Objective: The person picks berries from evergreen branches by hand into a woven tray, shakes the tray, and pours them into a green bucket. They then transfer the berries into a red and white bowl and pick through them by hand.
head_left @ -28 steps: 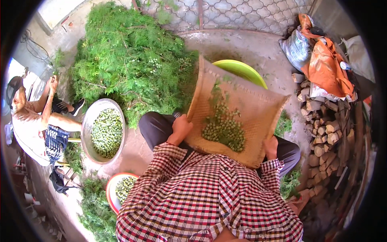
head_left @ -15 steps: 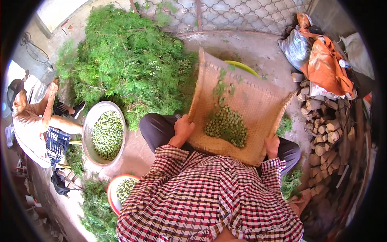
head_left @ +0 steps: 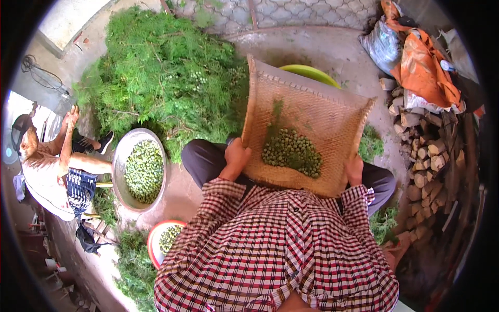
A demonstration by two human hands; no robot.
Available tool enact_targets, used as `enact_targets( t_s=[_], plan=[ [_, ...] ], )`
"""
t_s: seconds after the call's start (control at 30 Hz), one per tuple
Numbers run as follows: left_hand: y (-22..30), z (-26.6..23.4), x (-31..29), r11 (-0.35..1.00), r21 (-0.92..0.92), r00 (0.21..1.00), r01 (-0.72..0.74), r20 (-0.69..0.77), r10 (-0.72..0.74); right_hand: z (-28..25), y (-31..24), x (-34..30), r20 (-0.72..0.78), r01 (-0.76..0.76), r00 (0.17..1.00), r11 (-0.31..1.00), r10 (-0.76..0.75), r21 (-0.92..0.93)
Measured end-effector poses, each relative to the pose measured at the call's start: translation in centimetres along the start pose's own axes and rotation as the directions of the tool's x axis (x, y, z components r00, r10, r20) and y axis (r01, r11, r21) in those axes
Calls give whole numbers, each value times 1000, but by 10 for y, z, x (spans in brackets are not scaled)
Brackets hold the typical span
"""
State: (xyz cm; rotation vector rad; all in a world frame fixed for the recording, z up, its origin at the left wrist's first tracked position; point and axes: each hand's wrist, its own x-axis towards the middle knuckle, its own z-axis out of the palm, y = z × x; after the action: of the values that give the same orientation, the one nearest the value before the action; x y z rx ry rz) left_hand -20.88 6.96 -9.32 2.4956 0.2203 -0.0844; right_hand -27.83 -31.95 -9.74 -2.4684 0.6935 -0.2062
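I hold a tan woven winnowing tray [head_left: 325,122] over my lap. My left hand [head_left: 237,156] is closed round its left rim, and my right hand [head_left: 354,169] grips the right rim, its fingers partly hidden behind the edge. A heap of small round green cones [head_left: 292,152] lies in the middle and near part of the tray, with some bits of green leaf beyond it. Partly covered by the tray's far edge is a yellow-green basin [head_left: 314,74].
Left of my knee stands a metal basin [head_left: 117,179] of green cones, beside a seated person [head_left: 57,161]. A red-rimmed bowl [head_left: 152,244] is nearer me. Cut green branches [head_left: 161,73] are piled far left. Stacked firewood [head_left: 423,156] and an orange sack [head_left: 429,78] line the right.
The tray has shifted slightly away from me and to the left, with both hands still on it. Its cones have settled into a wider, flatter heap. More of the yellow-green basin shows.
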Motion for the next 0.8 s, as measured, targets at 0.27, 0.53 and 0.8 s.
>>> enact_targets(
  t_s=[0.27, 0.53, 0.8],
  plan=[
    [0, -1, 11, 996, 45, 978, 74, 190, -81, -2, -7, 11, 202, -131, 970, 991, 136, -36],
    [16, -22, 25, 982, 120, 957, -143, 270, 106, -15, -13, -5, 354, -230, 919, 965, 172, 128],
    [39, -1, 41, 947, 198, 956, -253, 205, 212, -42, -63, 2, 177, 85, 984, 830, 17, -551]
  ],
)
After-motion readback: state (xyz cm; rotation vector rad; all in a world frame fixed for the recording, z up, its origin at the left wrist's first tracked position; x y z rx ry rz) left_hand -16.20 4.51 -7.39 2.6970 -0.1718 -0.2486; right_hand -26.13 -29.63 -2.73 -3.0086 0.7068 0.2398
